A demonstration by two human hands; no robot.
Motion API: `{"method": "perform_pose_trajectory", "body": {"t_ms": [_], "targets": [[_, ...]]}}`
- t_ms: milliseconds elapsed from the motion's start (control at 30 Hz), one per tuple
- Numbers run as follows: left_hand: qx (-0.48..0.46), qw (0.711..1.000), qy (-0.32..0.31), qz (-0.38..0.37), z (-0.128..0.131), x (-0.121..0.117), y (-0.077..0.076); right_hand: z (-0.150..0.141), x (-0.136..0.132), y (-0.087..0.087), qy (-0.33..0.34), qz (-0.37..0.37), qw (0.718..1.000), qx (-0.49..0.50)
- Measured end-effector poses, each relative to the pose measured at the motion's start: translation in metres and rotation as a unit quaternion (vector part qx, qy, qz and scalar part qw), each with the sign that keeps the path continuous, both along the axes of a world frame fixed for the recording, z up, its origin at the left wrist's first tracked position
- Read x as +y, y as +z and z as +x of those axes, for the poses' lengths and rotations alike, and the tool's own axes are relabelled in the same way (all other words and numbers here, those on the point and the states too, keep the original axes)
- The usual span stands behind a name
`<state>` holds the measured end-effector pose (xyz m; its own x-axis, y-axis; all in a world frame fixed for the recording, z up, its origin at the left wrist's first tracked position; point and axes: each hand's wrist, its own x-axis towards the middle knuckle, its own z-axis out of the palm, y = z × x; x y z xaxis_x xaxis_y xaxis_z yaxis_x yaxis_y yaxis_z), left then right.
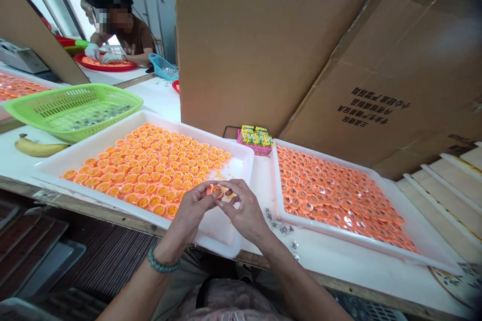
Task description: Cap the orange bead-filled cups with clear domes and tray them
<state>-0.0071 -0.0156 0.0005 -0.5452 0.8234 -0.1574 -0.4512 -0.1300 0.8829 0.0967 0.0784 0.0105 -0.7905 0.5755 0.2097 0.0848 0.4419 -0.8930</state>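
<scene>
My left hand (193,208) pinches a small orange round piece (216,190) with a dark-printed centre between thumb and fingers. From the other side, the thumb and index finger of my right hand (244,209) close on the same piece. Both hands are over the right end of a white tray (222,228), which holds rows of orange cups (146,165) with yellow bits inside. To the right, a second white tray (433,256) is filled with orange pieces (335,195) with shiny, dark-printed tops.
Loose clear discs (285,229) lie between the trays. A green basket (75,98) and a banana (39,147) are at left. A pink basket (259,150) of yellow packets stands behind. Cardboard (256,45) walls the back. Beyond, a gloved person (137,37) works over a red tray (124,67).
</scene>
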Motion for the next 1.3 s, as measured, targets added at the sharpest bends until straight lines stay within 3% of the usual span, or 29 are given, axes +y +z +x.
{"method": "perform_pose_trajectory", "body": {"t_ms": [267, 433, 933, 1100, 1167, 1300], "targets": [[0.033, 0.999, -0.032, -0.003, 0.0, -0.002, -0.001, -0.007, 0.002, -0.003, -0.012, 0.06, 0.997, 0.052], [0.037, 0.999, -0.019, -0.017, 0.0, 0.0, -0.005, -0.004, -0.001, -0.006, -0.01, 0.078, 0.995, 0.055], [0.055, 0.997, -0.042, -0.033, 0.001, -0.005, 0.004, 0.005, -0.005, -0.012, -0.015, 0.027, 0.997, 0.073], [0.066, 0.995, -0.05, -0.057, 0.001, -0.005, 0.007, 0.016, 0.004, -0.003, 0.064, -0.076, 0.994, 0.048], [0.076, 0.993, -0.05, -0.079, 0.002, -0.004, 0.009, 0.016, 0.007, 0.001, 0.057, -0.102, 0.992, 0.044], [0.155, 0.975, -0.048, -0.153, 0.006, -0.001, 0.01, 0.007, 0.012, -0.003, 0.004, 0.02, 1.0, -0.015]]}}
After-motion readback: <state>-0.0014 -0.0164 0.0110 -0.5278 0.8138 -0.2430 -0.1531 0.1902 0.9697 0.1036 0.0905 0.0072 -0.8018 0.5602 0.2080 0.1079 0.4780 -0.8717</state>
